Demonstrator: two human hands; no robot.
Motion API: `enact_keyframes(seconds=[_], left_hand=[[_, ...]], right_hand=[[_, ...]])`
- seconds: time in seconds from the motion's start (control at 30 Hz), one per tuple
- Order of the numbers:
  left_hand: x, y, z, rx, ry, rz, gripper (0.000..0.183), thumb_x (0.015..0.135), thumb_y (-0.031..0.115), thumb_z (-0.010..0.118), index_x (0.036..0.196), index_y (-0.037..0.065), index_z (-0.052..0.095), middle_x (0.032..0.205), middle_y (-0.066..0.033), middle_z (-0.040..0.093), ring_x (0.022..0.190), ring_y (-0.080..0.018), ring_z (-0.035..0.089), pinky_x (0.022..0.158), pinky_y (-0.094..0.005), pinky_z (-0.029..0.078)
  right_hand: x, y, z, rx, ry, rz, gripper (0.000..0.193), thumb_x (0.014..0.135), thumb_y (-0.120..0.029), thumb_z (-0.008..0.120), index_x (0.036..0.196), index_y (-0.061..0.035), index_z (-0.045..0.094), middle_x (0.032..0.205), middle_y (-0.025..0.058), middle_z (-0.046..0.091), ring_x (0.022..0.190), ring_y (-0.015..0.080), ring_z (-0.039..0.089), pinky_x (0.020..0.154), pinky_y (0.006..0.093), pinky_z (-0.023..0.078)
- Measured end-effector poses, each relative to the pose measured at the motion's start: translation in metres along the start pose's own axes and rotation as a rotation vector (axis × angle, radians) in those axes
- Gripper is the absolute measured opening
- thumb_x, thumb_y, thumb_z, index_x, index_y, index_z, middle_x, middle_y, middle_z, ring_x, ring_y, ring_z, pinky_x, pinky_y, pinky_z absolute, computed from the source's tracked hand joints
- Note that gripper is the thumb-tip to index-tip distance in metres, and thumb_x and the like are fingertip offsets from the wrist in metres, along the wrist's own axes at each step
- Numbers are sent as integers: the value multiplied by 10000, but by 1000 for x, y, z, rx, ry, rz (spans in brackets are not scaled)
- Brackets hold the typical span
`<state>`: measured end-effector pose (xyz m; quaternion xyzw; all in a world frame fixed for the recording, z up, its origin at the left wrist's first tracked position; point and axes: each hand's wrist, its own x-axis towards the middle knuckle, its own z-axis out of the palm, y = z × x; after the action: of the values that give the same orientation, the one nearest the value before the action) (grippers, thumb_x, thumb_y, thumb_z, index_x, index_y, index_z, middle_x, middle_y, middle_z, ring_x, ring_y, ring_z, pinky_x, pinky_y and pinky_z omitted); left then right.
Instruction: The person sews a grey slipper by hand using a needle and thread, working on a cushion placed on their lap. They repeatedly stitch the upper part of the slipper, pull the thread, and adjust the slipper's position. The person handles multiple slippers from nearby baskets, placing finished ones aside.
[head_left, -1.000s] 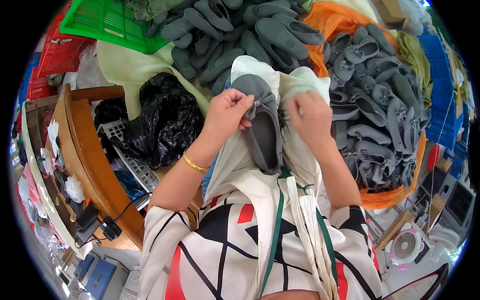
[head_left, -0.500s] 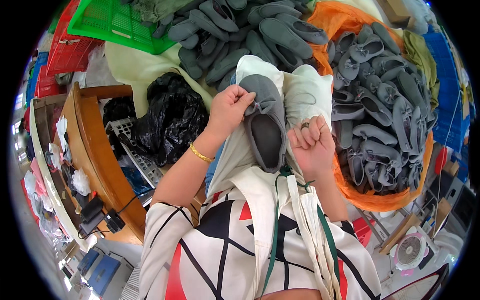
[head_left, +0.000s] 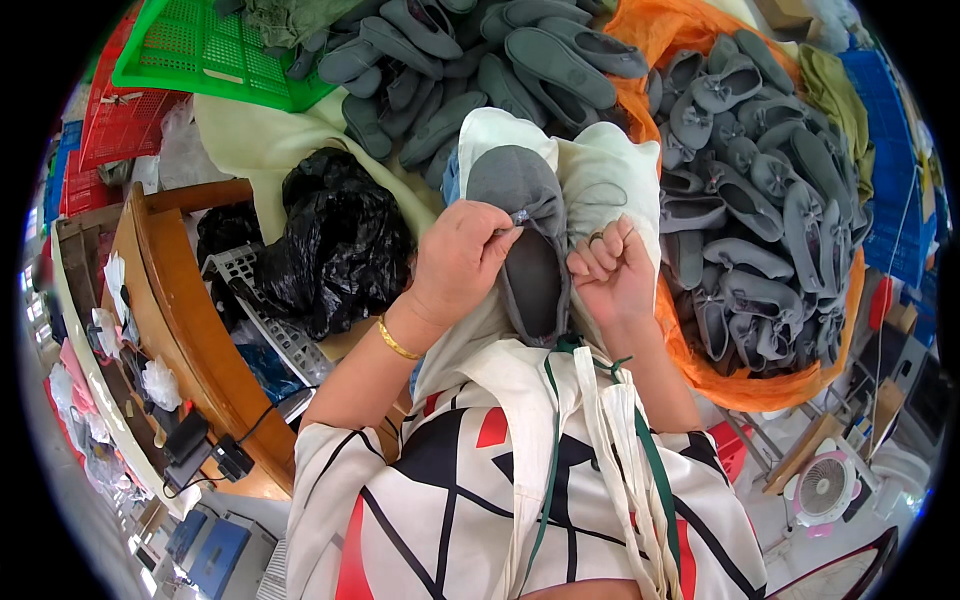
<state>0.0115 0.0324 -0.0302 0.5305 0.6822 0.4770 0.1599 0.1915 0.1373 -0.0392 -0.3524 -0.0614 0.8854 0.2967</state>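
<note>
One left hand (head_left: 464, 262) pinches one grey shoe (head_left: 536, 275) at its bow (head_left: 521, 217); one right hand (head_left: 612, 272), at three o'clock, curls inward, contents unclear.

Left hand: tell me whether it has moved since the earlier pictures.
Yes: against the black bag, the left hand has moved toward the person's body.

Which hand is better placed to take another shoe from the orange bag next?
Probably the right hand: it is nearer the orange bag, while the left hand pinches a shoe at its bow. Whether the right holds anything is unclear.
</note>
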Motion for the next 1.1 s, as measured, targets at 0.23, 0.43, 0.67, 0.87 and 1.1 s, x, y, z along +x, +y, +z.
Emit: enact_keyframes(seconds=[0.23, 0.43, 0.67, 0.87, 1.1], left_hand=[[16, -8, -4, -373, -26, -440, 132, 962, 148, 660, 979, 21, 629, 779, 48, 562, 692, -43, 488, 623, -211, 430], [18, -24, 0, -182, 52, -361, 153, 940, 141, 681, 886, 7, 629, 734, 43, 566, 687, -37, 483, 621, -202, 417], [15, -32, 2, -217, 46, -410, 171, 887, 129, 709, 819, 7, 610, 670, -48, 559, 620, -142, 503, 595, -293, 436], [26, -11, 7, 514, -35, 223, 129, 853, 78, 626, 978, 98, 599, 973, -108, 611, 876, -336, 581, 715, -438, 491], [32, 16, -1, 219, -308, -68, 224, 867, 224, 680, 953, 37, 592, 907, -140, 603, 817, -331, 629, 697, -418, 508]], right_hand=[[0, 8, 13, -41, -12, 27, 403, 1051, -293, 439, 679, -140, 414, 569, -38, 312, 528, 113, 289, 596, 284, 319], [-21, 11, 30, -29, 28, -87, 394, 1051, -283, 436, 685, -138, 416, 575, -35, 297, 536, 124, 280, 633, 304, 337], [-33, 12, 7, -37, -230, -162, 332, 1037, -234, 449, 730, -111, 422, 640, -3, 362, 608, 147, 363, 728, 351, 405], [-45, 12, 14, -852, -245, -678, 192, 991, -98, 486, 863, -5, 595, 833, 84, 613, 830, 197, 601, 889, 349, 483], [-76, -34, 22, -1578, -501, -1613, 149, 765, -94, 756, 866, -47, 656, 737, 72, 546, 704, 263, 608, 741, 368, 563]])
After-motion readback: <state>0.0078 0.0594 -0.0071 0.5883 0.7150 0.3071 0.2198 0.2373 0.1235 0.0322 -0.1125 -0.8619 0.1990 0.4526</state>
